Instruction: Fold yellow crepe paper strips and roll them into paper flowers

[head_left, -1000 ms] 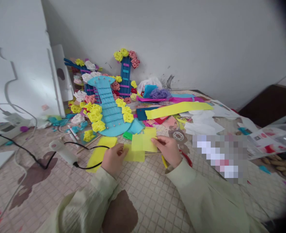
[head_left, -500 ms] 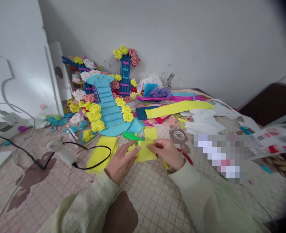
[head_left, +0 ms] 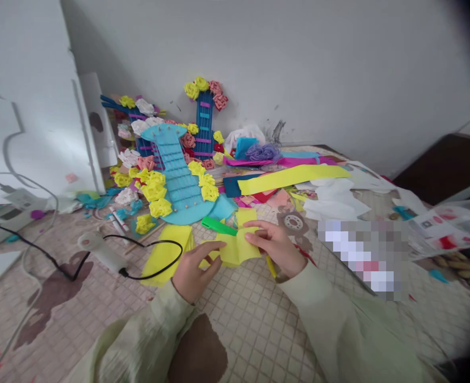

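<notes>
Yellow paper [head_left: 235, 251] in right hand [head_left: 280, 247], narrow pinch, left hand [head_left: 195, 272] at its edge, grip unclear

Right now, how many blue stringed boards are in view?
3: a light blue one in front, an upright dark blue one behind it, and a second dark blue one further left, partly covered by flowers. More may be hidden.

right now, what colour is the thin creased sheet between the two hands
The thin creased sheet is plain yellow; it shows best in the head view.
</notes>
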A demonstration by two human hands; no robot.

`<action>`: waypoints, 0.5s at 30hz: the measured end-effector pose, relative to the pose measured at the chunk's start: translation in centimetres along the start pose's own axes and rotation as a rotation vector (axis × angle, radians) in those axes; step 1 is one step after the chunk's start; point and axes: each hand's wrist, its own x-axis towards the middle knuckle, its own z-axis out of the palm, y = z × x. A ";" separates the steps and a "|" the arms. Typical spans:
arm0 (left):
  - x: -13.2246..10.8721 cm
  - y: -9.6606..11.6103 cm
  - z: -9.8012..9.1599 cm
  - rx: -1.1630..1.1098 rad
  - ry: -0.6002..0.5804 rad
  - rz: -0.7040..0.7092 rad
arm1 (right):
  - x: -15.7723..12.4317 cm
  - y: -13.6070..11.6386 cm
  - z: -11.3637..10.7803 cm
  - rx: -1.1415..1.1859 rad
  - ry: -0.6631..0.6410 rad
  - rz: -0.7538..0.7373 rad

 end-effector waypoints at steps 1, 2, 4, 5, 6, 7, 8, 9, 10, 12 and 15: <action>0.0 0.1 0.1 -0.030 0.012 -0.022 | 0.0 -0.1 0.0 0.008 0.002 0.004; 0.0 0.1 0.2 -0.049 0.034 -0.037 | -0.1 -0.3 0.1 0.014 0.002 0.004; 0.0 0.1 0.3 -0.072 0.096 -0.052 | -0.1 -0.4 0.1 0.016 0.002 -0.008; 0.0 0.1 0.4 -0.082 0.126 -0.063 | -0.1 -0.4 0.1 0.014 -0.002 -0.022; 0.0 0.1 0.3 -0.093 0.152 -0.082 | 0.0 -0.4 0.0 0.013 -0.009 -0.039; 0.1 0.0 0.3 -0.108 0.175 -0.110 | 0.0 -0.3 0.0 0.011 -0.023 -0.060; 0.1 0.0 0.3 -0.127 0.193 -0.144 | 0.0 -0.2 0.0 0.011 -0.041 -0.083; 0.1 -0.1 0.3 -0.152 0.209 -0.179 | 0.1 -0.1 -0.1 0.009 -0.057 -0.108; 0.1 -0.2 0.3 -0.187 0.223 -0.213 | 0.1 0.0 -0.2 0.001 -0.068 -0.130; 0.1 -0.3 0.2 -0.274 0.253 -0.278 | 0.2 0.1 -0.3 -0.044 -0.073 -0.154; 0.2 -0.4 0.2 -0.400 0.279 -0.356 | 0.2 0.1 -0.4 -0.122 -0.074 -0.149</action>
